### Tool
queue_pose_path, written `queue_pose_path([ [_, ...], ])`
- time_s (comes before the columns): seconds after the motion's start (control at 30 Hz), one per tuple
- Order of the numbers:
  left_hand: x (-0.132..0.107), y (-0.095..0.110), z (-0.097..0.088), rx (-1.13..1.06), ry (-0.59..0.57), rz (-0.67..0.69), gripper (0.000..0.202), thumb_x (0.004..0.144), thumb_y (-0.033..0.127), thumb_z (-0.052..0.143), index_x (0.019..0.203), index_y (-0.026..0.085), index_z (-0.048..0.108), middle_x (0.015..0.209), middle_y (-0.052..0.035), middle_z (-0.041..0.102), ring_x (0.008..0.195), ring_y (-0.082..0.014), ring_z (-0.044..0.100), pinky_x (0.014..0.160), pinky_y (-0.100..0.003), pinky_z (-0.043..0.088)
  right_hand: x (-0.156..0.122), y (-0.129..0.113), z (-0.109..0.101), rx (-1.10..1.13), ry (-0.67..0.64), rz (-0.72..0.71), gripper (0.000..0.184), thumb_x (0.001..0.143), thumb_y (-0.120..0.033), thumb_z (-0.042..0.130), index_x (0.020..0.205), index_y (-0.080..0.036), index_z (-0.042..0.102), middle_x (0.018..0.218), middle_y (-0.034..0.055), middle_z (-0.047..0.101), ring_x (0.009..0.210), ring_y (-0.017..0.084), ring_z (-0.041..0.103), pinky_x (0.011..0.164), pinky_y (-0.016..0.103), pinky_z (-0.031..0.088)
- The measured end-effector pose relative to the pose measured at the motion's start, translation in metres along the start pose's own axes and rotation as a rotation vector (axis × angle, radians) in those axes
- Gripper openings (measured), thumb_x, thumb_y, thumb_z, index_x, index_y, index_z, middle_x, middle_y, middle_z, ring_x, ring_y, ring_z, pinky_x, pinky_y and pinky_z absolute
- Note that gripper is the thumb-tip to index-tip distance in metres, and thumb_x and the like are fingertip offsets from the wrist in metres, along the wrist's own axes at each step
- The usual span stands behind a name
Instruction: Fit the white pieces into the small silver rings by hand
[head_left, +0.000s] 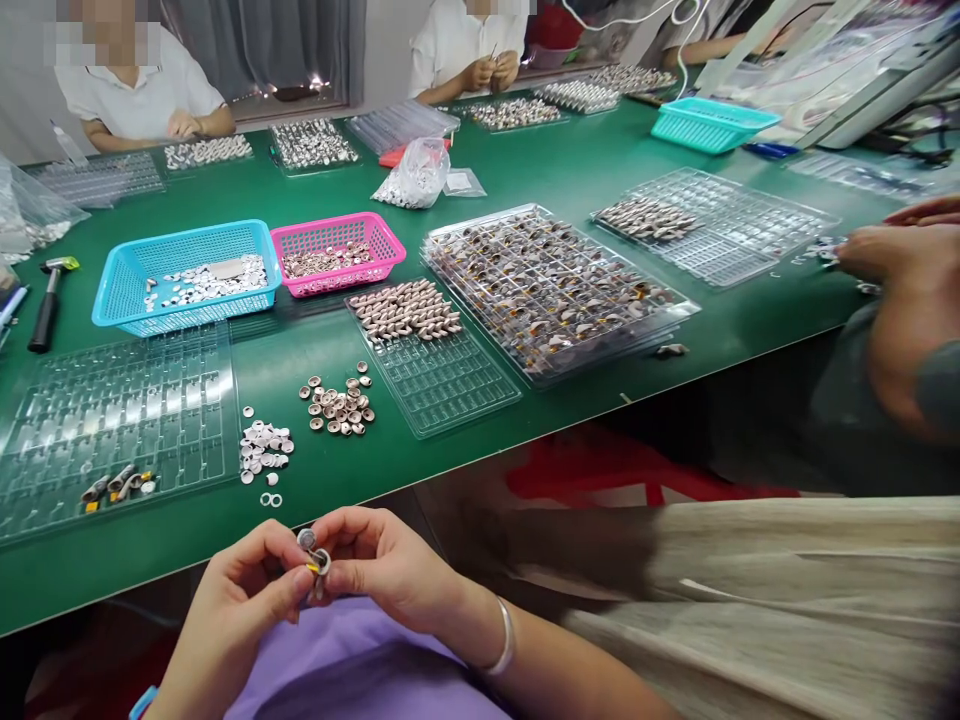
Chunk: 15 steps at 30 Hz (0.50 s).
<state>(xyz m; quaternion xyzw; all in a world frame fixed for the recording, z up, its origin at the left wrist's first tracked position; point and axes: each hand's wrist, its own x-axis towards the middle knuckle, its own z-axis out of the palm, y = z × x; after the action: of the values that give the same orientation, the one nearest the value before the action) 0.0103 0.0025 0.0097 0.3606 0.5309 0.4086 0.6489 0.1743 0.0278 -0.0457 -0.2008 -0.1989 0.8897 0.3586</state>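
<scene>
Just off the table's front edge, above my purple-clad lap, my left hand [251, 590] and my right hand [379, 565] meet fingertip to fingertip. Both pinch a small earbud part [321, 562], which has a round grey cap, a pale ring and a bit of yellow. My fingers hide some of it. On the table beyond lie a pile of white caps [264, 448], two thin white rings [271, 499] and a heap of beige-brown cup-shaped shells [341, 408]. Several part-built pieces with yellow bits [120, 487] rest on a clear plastic tray [172, 400] to the left.
Behind are a blue basket [112, 290] of white pieces, a pink basket [390, 245] of brown shells, and a hammer [46, 310]. Filled trays [555, 290] and a half-filled tray [450, 395] lie rightward. A co-worker's hand [892, 250] is at right; others sit across.
</scene>
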Motion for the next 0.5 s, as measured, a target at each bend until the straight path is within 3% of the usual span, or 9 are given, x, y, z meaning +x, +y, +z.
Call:
queue_pose_path([
  [0.07, 0.0016, -0.0002, -0.0021, 0.007, -0.047, -0.012, 0.027, 0.071, 0.038, 0.083, 0.065, 0.017, 0.067, 0.064, 0.0014, 0.059, 0.059, -0.0101, 0.052, 0.053, -0.019, 0.043, 0.0001, -0.0001, -0.0004, 0.008, -0.022, -0.004, 0.038, 0.059, -0.024, 0.094, 0.090, -0.015, 0.074, 0.078, 0.0002, 0.075, 0.066, 0.010, 0.071, 0.068, 0.023, 0.059],
  [0.5, 0.0010, -0.0012, -0.0059, 0.050, -0.069, -0.063, 0.029, 0.070, 0.040, 0.083, 0.066, 0.017, 0.064, 0.063, 0.0025, 0.058, 0.053, -0.0073, 0.048, 0.049, -0.017, 0.040, -0.0029, -0.0058, 0.0003, -0.066, -0.087, -0.037, 0.030, 0.066, -0.026, 0.090, 0.082, -0.014, 0.068, 0.075, 0.0003, 0.073, 0.068, 0.011, 0.072, 0.068, 0.022, 0.057],
])
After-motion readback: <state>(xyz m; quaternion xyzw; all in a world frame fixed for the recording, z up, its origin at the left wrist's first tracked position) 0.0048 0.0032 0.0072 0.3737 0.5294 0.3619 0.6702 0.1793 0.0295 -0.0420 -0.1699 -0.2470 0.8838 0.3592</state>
